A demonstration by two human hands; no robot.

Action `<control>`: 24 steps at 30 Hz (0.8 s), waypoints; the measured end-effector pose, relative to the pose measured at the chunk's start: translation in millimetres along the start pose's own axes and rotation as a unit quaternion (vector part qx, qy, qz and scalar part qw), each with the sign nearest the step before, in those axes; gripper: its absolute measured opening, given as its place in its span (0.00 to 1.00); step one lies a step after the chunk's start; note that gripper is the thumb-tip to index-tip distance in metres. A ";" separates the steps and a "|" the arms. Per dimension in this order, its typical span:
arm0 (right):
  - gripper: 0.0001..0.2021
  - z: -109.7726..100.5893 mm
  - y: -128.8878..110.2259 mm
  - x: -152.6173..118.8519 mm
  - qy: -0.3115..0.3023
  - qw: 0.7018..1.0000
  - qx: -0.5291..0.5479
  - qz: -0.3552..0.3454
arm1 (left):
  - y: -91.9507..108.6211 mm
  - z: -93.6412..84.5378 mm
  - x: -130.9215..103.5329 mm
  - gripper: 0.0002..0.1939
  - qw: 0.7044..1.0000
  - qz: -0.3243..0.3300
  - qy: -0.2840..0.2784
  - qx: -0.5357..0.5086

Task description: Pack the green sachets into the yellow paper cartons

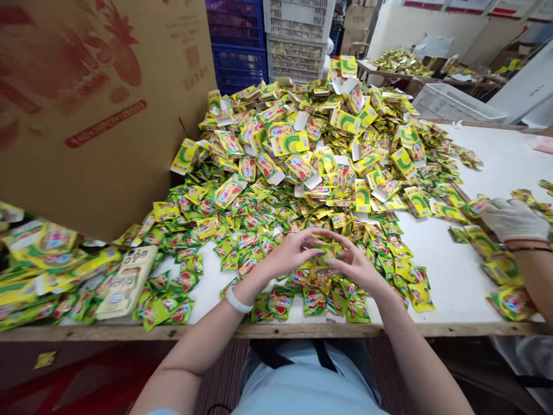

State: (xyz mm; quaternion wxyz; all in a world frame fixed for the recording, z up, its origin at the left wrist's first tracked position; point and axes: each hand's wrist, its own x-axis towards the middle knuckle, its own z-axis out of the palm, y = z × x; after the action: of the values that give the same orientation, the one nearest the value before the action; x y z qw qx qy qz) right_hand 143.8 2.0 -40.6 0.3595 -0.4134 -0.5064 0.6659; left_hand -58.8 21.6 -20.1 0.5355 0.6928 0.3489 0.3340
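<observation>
My left hand (298,252) and my right hand (355,262) meet low over the middle of the table, fingers curved inward. Between their fingertips is a small green-and-yellow sachet (332,250), slightly blurred and partly hidden by the fingers. Both hands are closed around it. Loose sachets with red fruit prints lie beneath and around them, among them a green sachet (314,301) just in front of the hands. Behind them rises a large heap of yellow-and-green printed card boxes (289,144), many with white flaps standing up.
A big brown carton (99,115) leans at the left, near a phone (127,282) lying on sachets. At the right, a co-worker's gloved hand (514,220) is beside a row of yellow packs (501,268). Stacked crates (296,52) stand behind; a wooden edge (319,330) borders the table.
</observation>
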 end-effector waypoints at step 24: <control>0.17 -35.3 1.8 -34.6 0.161 0.980 -0.047 -0.109 | 17.6 -146.7 2.4 0.22 0.848 -0.170 0.321 0.386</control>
State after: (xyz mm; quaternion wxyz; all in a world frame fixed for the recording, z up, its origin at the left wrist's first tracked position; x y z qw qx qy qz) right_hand 189.8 -16.1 -41.1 0.4868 -0.4736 -0.5150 0.5230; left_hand -178.0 95.1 27.0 0.1314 0.6275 0.7146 0.2798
